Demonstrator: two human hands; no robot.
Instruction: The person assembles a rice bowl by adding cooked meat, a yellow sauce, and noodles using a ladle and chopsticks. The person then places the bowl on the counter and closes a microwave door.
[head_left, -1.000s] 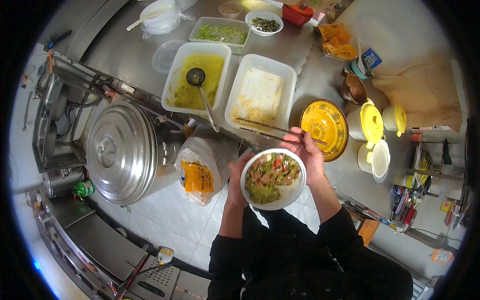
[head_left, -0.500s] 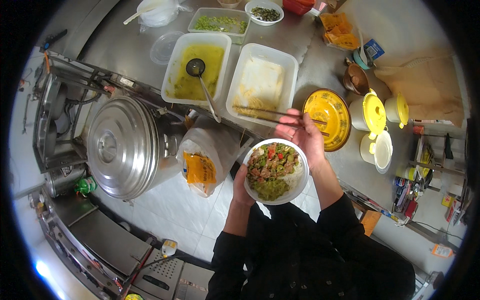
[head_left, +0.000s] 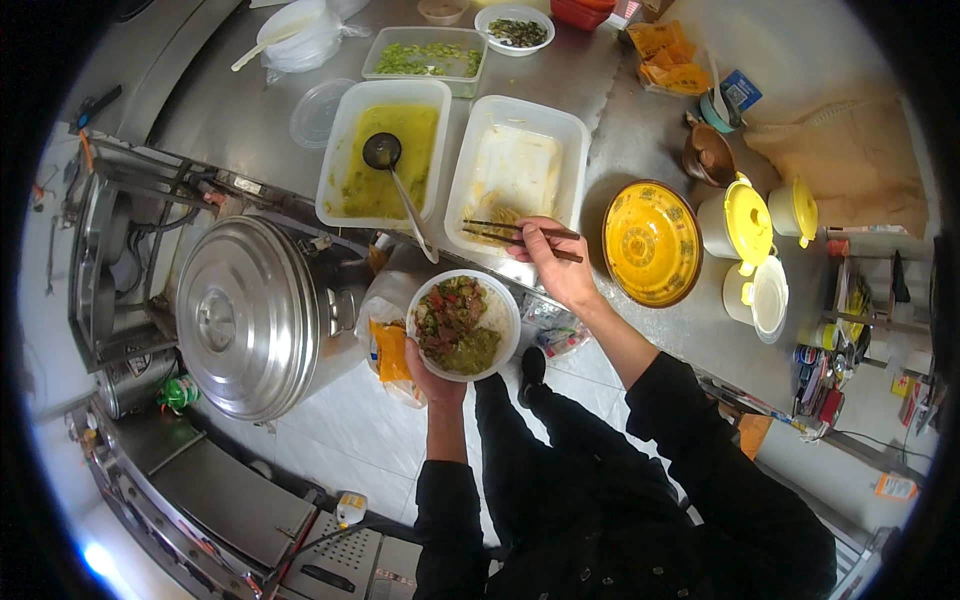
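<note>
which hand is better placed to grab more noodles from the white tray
Right. The right hand holds the chopsticks with tips over the white tray; the left hand is holding the bowl.

A steel counter [head_left: 620,130] carries two white tubs side by side at the centre: one with yellow sauce [head_left: 380,150] and a ladle [head_left: 395,180], the other [head_left: 515,170] nearly bare. At three o'clock from them sits a yellow patterned plate [head_left: 650,242], with yellow-lidded white pots [head_left: 738,222] further along. At twelve o'clock lie a clear tray of chopped greens [head_left: 425,58] and a small white bowl [head_left: 514,28].
</note>
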